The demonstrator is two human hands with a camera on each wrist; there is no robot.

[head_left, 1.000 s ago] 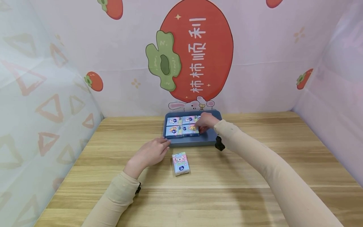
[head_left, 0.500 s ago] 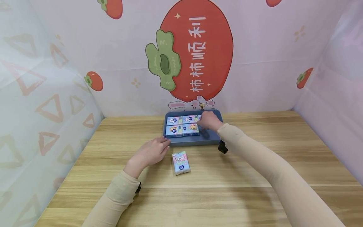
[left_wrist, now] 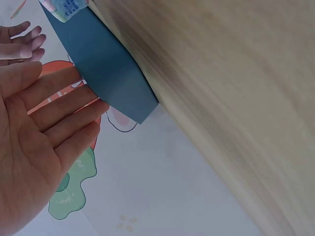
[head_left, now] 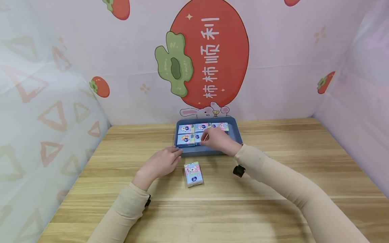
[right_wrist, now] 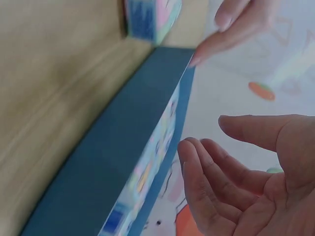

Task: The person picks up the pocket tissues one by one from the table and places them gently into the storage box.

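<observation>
A shallow blue tray (head_left: 234, 130) near the back wall holds several small pastel tissue packs with cartoon prints, such as the one at its front left (head_left: 185, 140). They lie in two rows. My left hand (head_left: 162, 162) rests its straight fingertips on the tray's front left rim. Over the front row hovers my right hand (head_left: 218, 139), covering part of that row; in the right wrist view nothing lies between its thumb and loosely bent fingers (right_wrist: 211, 167). One more tissue pack (head_left: 193, 174) lies on the table in front of the tray, just right of the left hand.
The wooden table (head_left: 194, 216) runs up to a back wall (head_left: 133, 101) printed with a large persimmon and a rabbit. Printed side walls stand at left and right. A black wrist camera (head_left: 238, 170) sits under the right sleeve.
My right hand has moved off the tray's back right area, left and nearer over the front row. The pack at the back right now shows. My left hand has stayed put.
</observation>
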